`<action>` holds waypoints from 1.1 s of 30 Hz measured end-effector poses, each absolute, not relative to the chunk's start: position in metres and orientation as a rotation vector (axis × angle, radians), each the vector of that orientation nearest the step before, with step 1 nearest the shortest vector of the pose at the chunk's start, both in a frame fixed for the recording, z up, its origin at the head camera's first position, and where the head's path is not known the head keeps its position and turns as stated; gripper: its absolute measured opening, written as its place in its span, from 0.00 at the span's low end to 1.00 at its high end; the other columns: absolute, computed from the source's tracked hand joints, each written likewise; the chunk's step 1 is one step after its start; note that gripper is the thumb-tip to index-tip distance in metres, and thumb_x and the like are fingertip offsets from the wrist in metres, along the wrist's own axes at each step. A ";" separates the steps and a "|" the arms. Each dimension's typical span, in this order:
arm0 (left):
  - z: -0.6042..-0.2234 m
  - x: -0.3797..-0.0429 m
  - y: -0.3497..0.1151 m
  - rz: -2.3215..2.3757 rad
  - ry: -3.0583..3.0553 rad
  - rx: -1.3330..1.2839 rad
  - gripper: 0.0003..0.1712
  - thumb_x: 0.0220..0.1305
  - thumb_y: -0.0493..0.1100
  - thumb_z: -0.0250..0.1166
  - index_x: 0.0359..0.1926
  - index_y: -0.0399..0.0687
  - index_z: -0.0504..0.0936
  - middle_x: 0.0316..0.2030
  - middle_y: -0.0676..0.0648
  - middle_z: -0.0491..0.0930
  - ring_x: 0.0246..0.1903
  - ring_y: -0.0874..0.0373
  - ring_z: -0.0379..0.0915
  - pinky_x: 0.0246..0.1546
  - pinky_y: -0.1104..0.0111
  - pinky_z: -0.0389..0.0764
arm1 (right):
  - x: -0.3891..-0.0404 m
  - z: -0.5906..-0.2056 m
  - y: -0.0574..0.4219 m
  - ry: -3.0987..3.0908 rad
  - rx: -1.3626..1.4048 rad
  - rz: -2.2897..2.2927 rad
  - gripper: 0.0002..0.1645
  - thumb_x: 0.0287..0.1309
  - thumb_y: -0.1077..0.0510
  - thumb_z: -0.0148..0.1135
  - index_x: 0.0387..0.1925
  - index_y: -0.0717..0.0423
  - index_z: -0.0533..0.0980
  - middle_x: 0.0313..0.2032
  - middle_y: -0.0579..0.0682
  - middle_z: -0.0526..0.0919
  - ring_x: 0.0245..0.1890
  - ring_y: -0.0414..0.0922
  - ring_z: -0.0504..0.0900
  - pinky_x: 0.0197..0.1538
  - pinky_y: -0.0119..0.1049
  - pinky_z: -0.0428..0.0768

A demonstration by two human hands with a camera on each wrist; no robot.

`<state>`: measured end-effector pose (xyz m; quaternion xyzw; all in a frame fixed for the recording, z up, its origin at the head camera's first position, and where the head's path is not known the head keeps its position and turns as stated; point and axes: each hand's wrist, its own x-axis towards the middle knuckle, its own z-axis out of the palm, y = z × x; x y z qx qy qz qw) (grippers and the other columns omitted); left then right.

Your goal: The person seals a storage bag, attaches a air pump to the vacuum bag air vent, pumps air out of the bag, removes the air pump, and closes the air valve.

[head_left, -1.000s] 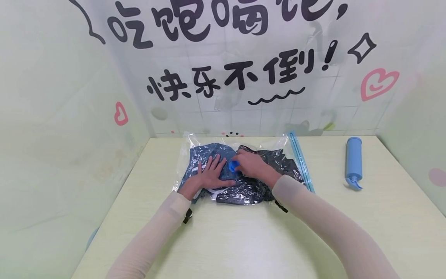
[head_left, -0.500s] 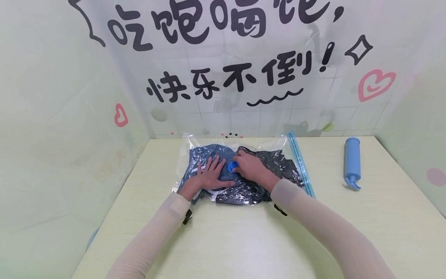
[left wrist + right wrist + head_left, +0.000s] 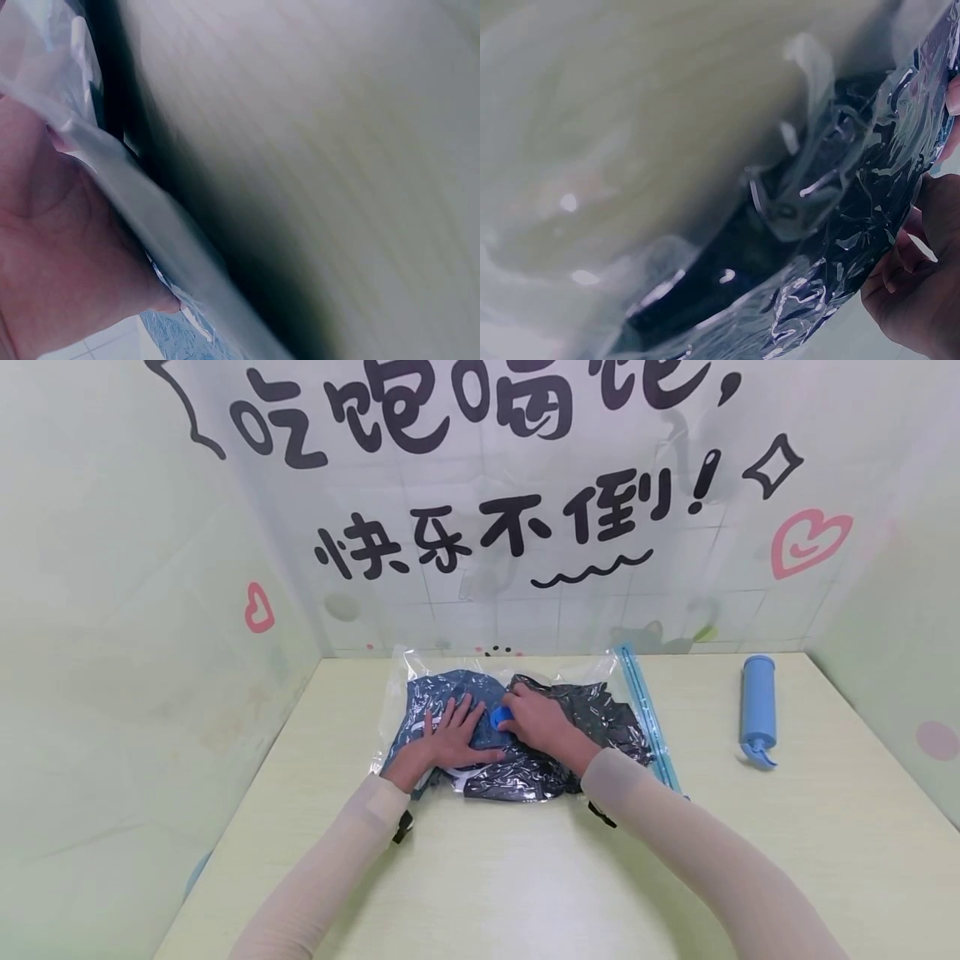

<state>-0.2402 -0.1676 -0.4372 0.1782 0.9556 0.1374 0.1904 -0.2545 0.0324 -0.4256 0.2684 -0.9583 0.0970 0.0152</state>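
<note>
A clear plastic vacuum storage bag (image 3: 555,672) lies on the table with folded blue and black clothes (image 3: 510,783) inside. My left hand (image 3: 452,742) rests on its left half, fingers straight and spread over the blue cloth. Near the bag's middle, my right hand (image 3: 542,718) pinches the round blue valve cap (image 3: 500,718) with curled fingers. In the left wrist view, the left hand (image 3: 60,240) lies along the clear film. The right wrist view has the right hand (image 3: 922,277) at the far side of the crinkled bag (image 3: 802,300).
A light blue hand pump (image 3: 759,702) lies on the table (image 3: 495,877) to the right, its handle end toward me. The bag's turquoise zip strip (image 3: 648,714) runs along its right edge. A printed curtain (image 3: 517,610) stands behind the table.
The right hand stays at the blue cap, with only a slight shift of its fingers and wrist. The left hand keeps its place on the bag.
</note>
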 end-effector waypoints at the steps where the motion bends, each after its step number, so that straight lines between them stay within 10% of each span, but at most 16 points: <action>1: -0.437 -0.240 -0.168 0.390 2.685 0.501 0.64 0.61 0.78 0.56 0.82 0.55 0.34 0.78 0.47 0.21 0.74 0.46 0.09 0.65 0.38 0.18 | -0.254 -0.425 0.032 -2.980 0.831 0.301 0.27 0.68 0.45 0.66 0.58 0.58 0.79 0.44 0.52 0.74 0.40 0.46 0.80 0.40 0.45 0.84; 33: -0.439 -0.242 -0.168 0.344 2.689 0.499 0.63 0.62 0.78 0.55 0.82 0.54 0.34 0.79 0.47 0.21 0.75 0.47 0.11 0.66 0.38 0.19 | -0.260 -0.420 0.041 -2.962 1.053 0.424 0.23 0.70 0.51 0.65 0.60 0.57 0.76 0.48 0.57 0.73 0.41 0.48 0.79 0.47 0.43 0.81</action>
